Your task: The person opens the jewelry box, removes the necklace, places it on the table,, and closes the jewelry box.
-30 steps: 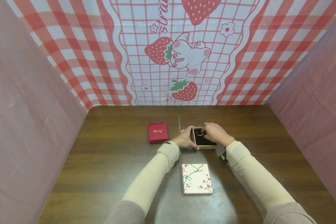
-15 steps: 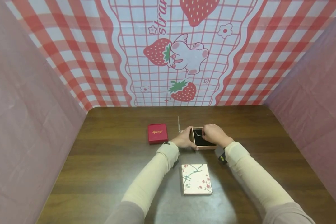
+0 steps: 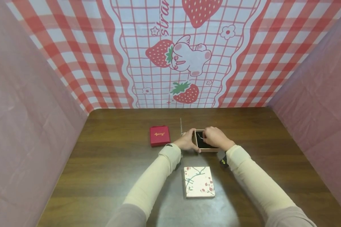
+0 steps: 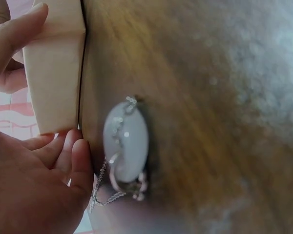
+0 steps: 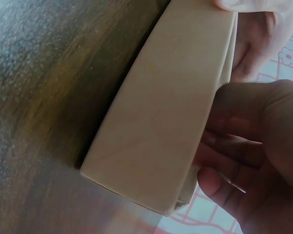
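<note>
A small tan cardboard box (image 3: 209, 150) with a black inside stands on the wooden table. My left hand (image 3: 185, 141) grips its left side, thumb at the near corner and fingers at the far one. My right hand (image 3: 216, 138) reaches into the box, fingers curled at a thin silver chain (image 3: 200, 136) on the black lining; the fingertips are partly hidden. In the right wrist view, the right fingers (image 5: 219, 180) dip over the box wall (image 5: 156, 107). Beside the left hand, a necklace with an oval white pendant (image 4: 127, 141) lies on the table.
A red box (image 3: 160, 136) with gold lettering lies left of the hands. Nearer the body is a white lid (image 3: 199, 182) with branches and red blossoms. The chain end of the necklace (image 3: 181, 124) stretches behind the left hand. A checkered strawberry cloth (image 3: 176, 91) hangs at the back.
My right hand has shifted slightly left inside the box, and the silver chain's visible part has moved left and shortened. The left hand keeps its grip on the box.
</note>
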`<control>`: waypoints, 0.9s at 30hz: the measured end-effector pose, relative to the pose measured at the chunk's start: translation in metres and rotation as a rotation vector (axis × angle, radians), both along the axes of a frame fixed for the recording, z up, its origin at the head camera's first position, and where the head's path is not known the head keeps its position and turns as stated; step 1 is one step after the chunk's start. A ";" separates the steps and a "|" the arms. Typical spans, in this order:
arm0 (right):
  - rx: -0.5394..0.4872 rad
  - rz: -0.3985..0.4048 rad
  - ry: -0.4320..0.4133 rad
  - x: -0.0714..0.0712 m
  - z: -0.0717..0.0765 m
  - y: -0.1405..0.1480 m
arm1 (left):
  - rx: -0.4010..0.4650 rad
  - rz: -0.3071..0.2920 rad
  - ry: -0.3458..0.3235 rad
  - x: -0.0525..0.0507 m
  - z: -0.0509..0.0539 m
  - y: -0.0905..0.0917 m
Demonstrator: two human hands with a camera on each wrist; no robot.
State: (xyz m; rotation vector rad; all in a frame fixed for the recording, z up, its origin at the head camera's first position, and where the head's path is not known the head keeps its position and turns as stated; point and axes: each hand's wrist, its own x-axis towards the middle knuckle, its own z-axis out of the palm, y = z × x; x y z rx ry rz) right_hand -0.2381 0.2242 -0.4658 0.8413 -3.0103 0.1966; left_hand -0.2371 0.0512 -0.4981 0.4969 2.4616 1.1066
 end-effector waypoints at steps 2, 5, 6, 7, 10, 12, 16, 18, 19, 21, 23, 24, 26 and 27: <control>-0.002 -0.004 -0.021 0.001 0.000 0.000 | -0.005 -0.003 0.000 0.000 -0.001 0.000; -0.005 -0.013 -0.046 0.002 0.000 -0.001 | -0.006 -0.004 0.002 0.000 -0.001 0.001; -0.008 -0.015 -0.051 0.002 0.000 -0.001 | -0.003 -0.001 -0.001 0.000 -0.001 0.001; -0.011 -0.014 -0.054 0.002 0.000 -0.001 | -0.002 -0.001 -0.001 0.000 -0.001 0.001; -0.013 -0.007 -0.050 0.001 0.000 -0.001 | 0.006 0.004 -0.003 0.000 -0.001 0.000; -0.009 -0.003 -0.040 0.001 0.000 -0.002 | 0.010 0.005 -0.004 -0.001 -0.001 0.000; -0.006 -0.008 -0.040 0.001 0.001 -0.001 | 0.006 0.002 0.005 -0.001 -0.001 0.000; -0.023 -0.018 -0.053 0.001 0.001 0.000 | 0.003 -0.002 0.005 -0.001 -0.001 0.000; -0.036 -0.024 -0.062 0.001 0.001 0.001 | 0.007 -0.002 0.003 0.000 -0.001 0.000; -0.069 -0.034 -0.075 0.001 0.003 0.002 | 0.014 -0.001 -0.002 0.000 0.000 0.000; -0.097 -0.033 -0.076 0.001 0.005 0.002 | 0.017 0.002 -0.005 0.000 0.000 0.000; -0.109 -0.032 -0.076 0.001 0.006 0.002 | 0.023 0.004 -0.008 0.000 0.000 0.000; -0.126 -0.030 -0.069 0.001 0.010 0.002 | 0.021 0.004 -0.011 0.000 0.001 -0.001; -0.132 -0.031 -0.068 0.001 0.012 0.002 | 0.020 0.004 -0.013 0.000 0.001 -0.001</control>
